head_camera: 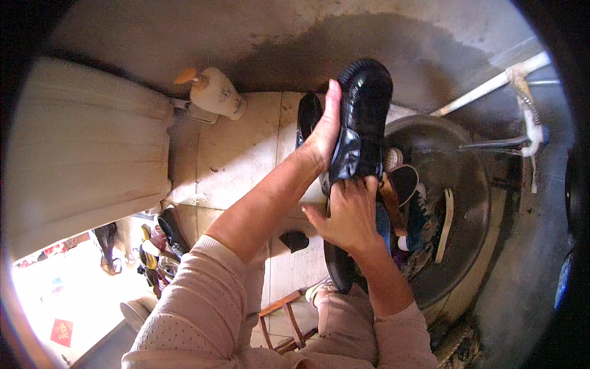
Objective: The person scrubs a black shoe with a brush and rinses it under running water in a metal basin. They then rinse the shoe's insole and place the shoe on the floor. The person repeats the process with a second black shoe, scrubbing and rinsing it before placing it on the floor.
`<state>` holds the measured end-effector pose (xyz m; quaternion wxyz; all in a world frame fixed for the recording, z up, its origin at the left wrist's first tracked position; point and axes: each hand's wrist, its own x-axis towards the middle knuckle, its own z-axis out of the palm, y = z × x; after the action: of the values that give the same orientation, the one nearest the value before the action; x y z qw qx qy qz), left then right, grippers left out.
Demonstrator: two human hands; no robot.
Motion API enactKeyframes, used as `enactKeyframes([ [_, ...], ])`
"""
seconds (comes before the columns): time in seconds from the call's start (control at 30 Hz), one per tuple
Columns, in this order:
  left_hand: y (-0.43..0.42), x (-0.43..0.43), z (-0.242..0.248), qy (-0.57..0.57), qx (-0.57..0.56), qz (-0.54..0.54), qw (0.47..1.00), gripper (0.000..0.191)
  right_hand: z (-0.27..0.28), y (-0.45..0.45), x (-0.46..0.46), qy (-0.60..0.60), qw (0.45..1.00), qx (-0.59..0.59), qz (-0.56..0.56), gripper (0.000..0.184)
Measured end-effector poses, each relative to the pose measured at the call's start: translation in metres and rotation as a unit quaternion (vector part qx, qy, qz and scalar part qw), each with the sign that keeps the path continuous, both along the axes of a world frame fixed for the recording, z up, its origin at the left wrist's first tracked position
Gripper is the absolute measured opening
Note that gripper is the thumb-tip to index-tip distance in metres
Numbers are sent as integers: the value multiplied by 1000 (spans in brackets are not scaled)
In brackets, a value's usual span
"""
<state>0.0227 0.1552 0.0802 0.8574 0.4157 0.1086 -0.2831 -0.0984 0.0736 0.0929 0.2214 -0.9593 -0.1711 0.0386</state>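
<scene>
My left hand (328, 124) grips the left side of a glossy black shoe (366, 101), its palm pressed along the edge. The shoe's rounded toe points away from me. My right hand (352, 212) has its fingertips tucked into the shoe's opening at the near end, where they are hidden; the thumb sticks out to the left. Another black shoe (308, 115) stands on the tiles, partly behind my left hand. Right of my hands a large dark basin (479, 193) holds several shoes, among them a dark one with a pale rim (404, 182).
A tap (532, 138) reaches over the basin from the right. A white pump bottle (219, 94) with an orange top stands by the back wall. Several shoes (161, 253) are heaped at left, near a hanging pale panel (101, 152). A wooden stool (290, 318) is below me.
</scene>
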Motion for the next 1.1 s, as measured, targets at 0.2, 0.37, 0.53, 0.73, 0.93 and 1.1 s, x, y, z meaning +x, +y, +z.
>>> enactKeyframes([
  [0.2, 31, -40, 45, 84, -106, -22, 991, 87, 65, 16, -34, -107, 988, 113, 3, 54],
  [0.37, 85, -40, 31, 43, -215, -51, 974, 111, 160, 25, -81, -112, 973, 166, 115, 40],
  [0.53, 120, -95, 86, 38, -251, -18, 967, 116, 209, 6, -107, -150, 941, 293, -77, 32],
  [0.73, 106, -143, 130, -20, -218, 27, 975, 122, 141, -22, -101, 79, 765, 561, -308, 48],
  [0.93, 75, -164, 140, -88, -160, 76, 980, 111, 107, -28, -98, 307, 648, 665, -212, 59],
  [1.1, 51, -153, 142, -97, -220, 99, 966, 109, 117, -12, -90, 346, 519, 775, -101, 53],
])
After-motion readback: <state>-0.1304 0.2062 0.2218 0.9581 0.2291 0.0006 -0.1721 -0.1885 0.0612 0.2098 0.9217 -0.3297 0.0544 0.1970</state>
